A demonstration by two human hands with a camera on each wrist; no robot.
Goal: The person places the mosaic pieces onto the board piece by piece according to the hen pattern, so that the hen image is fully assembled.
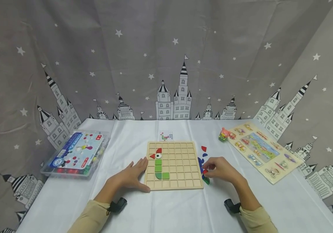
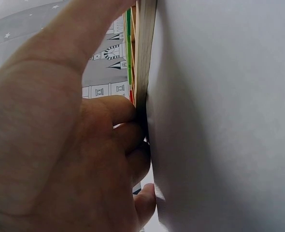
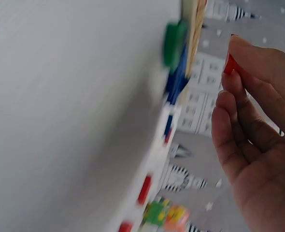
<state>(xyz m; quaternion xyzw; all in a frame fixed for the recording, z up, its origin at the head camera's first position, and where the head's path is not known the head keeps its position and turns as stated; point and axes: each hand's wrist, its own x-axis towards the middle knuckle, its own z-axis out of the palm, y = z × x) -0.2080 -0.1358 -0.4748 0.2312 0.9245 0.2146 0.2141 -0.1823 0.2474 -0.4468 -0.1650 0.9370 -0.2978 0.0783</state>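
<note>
A wooden grid board (image 1: 181, 165) lies on the white table. Along its left columns sit a red quarter-round piece (image 1: 159, 150), a red triangle (image 1: 152, 156), a white eye piece (image 1: 158, 156), several green squares (image 1: 158, 165) and a green quarter-round (image 1: 158, 176). My left hand (image 1: 129, 174) rests against the board's left edge, fingers extended, thumb near the front corner. Just right of the board, my right hand (image 1: 223, 169) pinches a small red piece (image 3: 230, 64) between thumb and fingertip. Below that hand are loose blue pieces (image 1: 200, 161) and a green piece (image 1: 206, 180).
Another red piece (image 1: 203, 148) lies beyond the right hand. Behind the board is a small picture card (image 1: 166, 136). A plastic box (image 1: 80, 150) stands at left; a picture puzzle board (image 1: 263, 150) and small toy figure (image 1: 224, 134) lie at right.
</note>
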